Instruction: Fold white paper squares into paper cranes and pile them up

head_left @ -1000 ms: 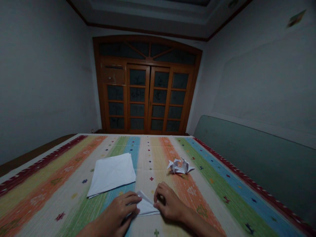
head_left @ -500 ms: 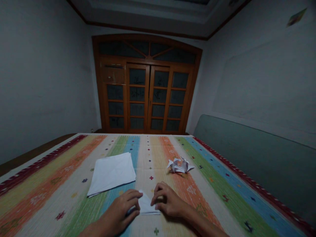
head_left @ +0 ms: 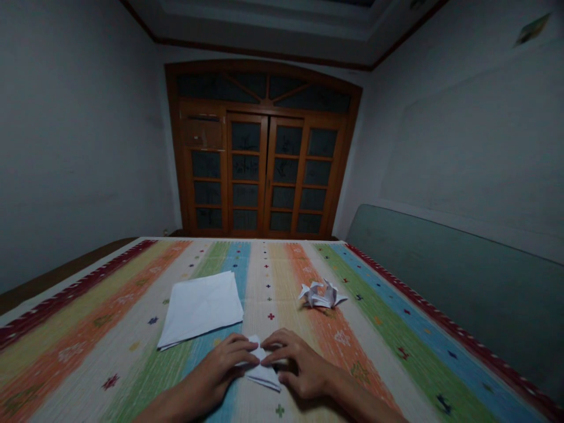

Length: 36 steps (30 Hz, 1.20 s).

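Observation:
A small folded piece of white paper (head_left: 263,376) lies on the striped cloth close to me, its folded point turned away and its lower edge slanting down to the right. My left hand (head_left: 224,363) grips its left side, fingers bent over the top. From the right, my right hand (head_left: 296,361) pinches the paper near its middle, the thumb lower down by the right corner. The fingertips of both hands nearly meet over the paper and cover part of it.
A stack of white paper sheets (head_left: 201,308) lies ahead on the left. Folded paper figures (head_left: 322,295) stand ahead on the right. The striped tablecloth (head_left: 379,352) covers the table. A pale green bench back (head_left: 440,258) runs along the right, and wooden glass-paned doors (head_left: 267,170) stand beyond.
The folded paper has turned slightly, its lower edge now slanting down to the right. My right hand's fingers have moved left and farther over the paper, closer to my left fingertips.

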Each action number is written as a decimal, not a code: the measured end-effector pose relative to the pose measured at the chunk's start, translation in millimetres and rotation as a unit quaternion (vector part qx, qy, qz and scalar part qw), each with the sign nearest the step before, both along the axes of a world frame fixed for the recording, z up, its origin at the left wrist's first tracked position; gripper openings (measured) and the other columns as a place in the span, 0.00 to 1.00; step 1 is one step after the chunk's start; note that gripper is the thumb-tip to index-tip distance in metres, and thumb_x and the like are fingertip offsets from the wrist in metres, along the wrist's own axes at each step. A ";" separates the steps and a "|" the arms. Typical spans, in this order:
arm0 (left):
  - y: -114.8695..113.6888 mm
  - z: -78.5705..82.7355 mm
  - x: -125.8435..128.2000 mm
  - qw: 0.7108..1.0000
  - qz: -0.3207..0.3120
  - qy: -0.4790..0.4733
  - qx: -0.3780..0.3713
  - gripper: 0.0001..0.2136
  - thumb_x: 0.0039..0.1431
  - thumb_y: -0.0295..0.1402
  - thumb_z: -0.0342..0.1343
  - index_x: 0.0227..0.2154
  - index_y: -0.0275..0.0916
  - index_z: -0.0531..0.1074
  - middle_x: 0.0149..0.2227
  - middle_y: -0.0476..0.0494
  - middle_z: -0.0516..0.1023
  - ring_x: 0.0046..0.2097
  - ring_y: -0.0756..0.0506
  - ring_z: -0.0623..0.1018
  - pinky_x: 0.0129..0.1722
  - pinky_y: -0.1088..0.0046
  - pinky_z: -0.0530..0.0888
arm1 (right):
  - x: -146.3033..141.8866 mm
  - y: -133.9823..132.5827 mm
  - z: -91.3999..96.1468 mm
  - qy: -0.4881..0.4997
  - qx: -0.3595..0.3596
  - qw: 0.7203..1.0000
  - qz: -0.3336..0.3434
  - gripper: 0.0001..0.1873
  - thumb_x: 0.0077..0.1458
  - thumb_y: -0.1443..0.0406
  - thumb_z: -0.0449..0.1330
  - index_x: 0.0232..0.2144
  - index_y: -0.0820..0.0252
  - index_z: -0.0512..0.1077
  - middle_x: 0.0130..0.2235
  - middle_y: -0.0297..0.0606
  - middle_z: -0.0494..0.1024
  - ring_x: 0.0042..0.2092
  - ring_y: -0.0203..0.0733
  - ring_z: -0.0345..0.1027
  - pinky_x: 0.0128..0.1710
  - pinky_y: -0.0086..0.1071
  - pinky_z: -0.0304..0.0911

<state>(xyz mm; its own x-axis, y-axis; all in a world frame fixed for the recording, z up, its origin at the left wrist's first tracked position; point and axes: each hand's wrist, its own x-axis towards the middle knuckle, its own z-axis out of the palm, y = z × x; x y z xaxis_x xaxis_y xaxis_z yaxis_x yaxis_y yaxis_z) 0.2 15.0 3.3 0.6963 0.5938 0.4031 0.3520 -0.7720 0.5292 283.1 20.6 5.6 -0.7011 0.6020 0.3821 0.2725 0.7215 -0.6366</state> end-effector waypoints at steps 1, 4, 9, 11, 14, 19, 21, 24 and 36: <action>0.5 -1.1 -0.4 1.000 0.004 -0.004 -0.006 0.20 0.67 0.21 0.52 0.54 0.50 0.76 0.59 0.44 0.79 0.62 0.39 0.73 0.61 0.57 0.70 | 0.4 0.7 -0.2 -0.001 -0.004 1.000 0.002 0.24 0.49 0.68 0.64 0.50 0.53 0.80 0.56 0.46 0.76 0.57 0.53 0.69 0.60 0.49 0.62; 1.9 -3.3 -1.0 1.000 0.013 -0.009 -0.024 0.20 0.66 0.21 0.51 0.53 0.49 0.77 0.58 0.43 0.78 0.61 0.40 0.74 0.61 0.57 0.71 | 1.1 2.5 -0.9 0.003 -0.028 1.000 0.005 0.22 0.50 0.65 0.67 0.50 0.53 0.80 0.56 0.46 0.76 0.57 0.54 0.69 0.59 0.49 0.62; 2.8 -4.8 -0.5 0.999 0.020 -0.023 -0.039 0.17 0.69 0.24 0.52 0.52 0.49 0.77 0.58 0.42 0.78 0.60 0.40 0.74 0.61 0.58 0.71 | 0.2 2.4 -1.8 0.016 -0.040 0.999 -0.005 0.20 0.51 0.60 0.70 0.47 0.54 0.82 0.54 0.47 0.76 0.56 0.54 0.70 0.58 0.47 0.64; 3.1 -6.3 -0.8 0.999 0.021 -0.031 -0.038 0.16 0.69 0.25 0.52 0.52 0.49 0.77 0.57 0.42 0.78 0.60 0.39 0.75 0.61 0.58 0.70 | -0.1 1.9 -1.6 0.017 -0.042 0.999 -0.012 0.18 0.52 0.59 0.70 0.46 0.54 0.83 0.53 0.46 0.76 0.55 0.54 0.70 0.57 0.46 0.65; 3.5 -9.2 -1.9 0.998 0.025 -0.029 -0.042 0.16 0.69 0.26 0.53 0.53 0.50 0.77 0.58 0.43 0.78 0.60 0.39 0.74 0.61 0.59 0.70 | 0.8 2.2 -1.9 0.010 -0.047 0.999 -0.010 0.18 0.52 0.56 0.71 0.46 0.52 0.83 0.53 0.46 0.76 0.55 0.53 0.70 0.57 0.46 0.65; 3.4 -10.8 -2.4 0.998 0.031 -0.027 -0.056 0.15 0.70 0.27 0.53 0.52 0.51 0.77 0.58 0.44 0.78 0.61 0.39 0.73 0.62 0.58 0.68 | 3.7 4.5 -4.7 -0.019 -0.053 0.998 0.009 0.31 0.44 0.49 0.76 0.51 0.50 0.81 0.58 0.47 0.72 0.60 0.57 0.66 0.61 0.50 0.61; 3.2 -10.3 -1.9 0.997 0.032 -0.026 -0.061 0.15 0.70 0.27 0.53 0.52 0.51 0.77 0.58 0.43 0.77 0.61 0.39 0.73 0.62 0.57 0.68 | 3.8 4.8 -4.7 -0.020 -0.059 0.998 0.009 0.32 0.44 0.49 0.76 0.51 0.49 0.80 0.58 0.47 0.72 0.60 0.57 0.66 0.61 0.49 0.61; 2.7 -9.0 -1.4 0.997 0.033 -0.025 -0.067 0.15 0.69 0.27 0.53 0.52 0.50 0.78 0.58 0.43 0.77 0.61 0.39 0.73 0.62 0.57 0.68 | 2.8 4.2 -3.2 -0.006 -0.071 0.997 0.006 0.30 0.45 0.49 0.76 0.50 0.49 0.81 0.56 0.46 0.73 0.59 0.55 0.67 0.61 0.48 0.61; 3.6 -10.5 -1.9 0.998 0.037 -0.022 -0.056 0.15 0.69 0.26 0.53 0.51 0.50 0.79 0.58 0.42 0.78 0.61 0.39 0.74 0.62 0.58 0.69 | -0.4 2.5 3.4 0.021 -0.080 0.997 -0.004 0.18 0.52 0.55 0.72 0.45 0.50 0.83 0.54 0.43 0.76 0.56 0.52 0.70 0.59 0.46 0.62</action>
<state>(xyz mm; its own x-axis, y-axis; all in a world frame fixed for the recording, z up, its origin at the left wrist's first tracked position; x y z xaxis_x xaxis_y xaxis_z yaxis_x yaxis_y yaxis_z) -1.7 18.6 -7.2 0.6328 0.6855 0.3602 0.3803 -0.6803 0.6266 282.7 23.0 9.0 -0.6822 0.6624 0.3094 0.2485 0.6081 -0.7540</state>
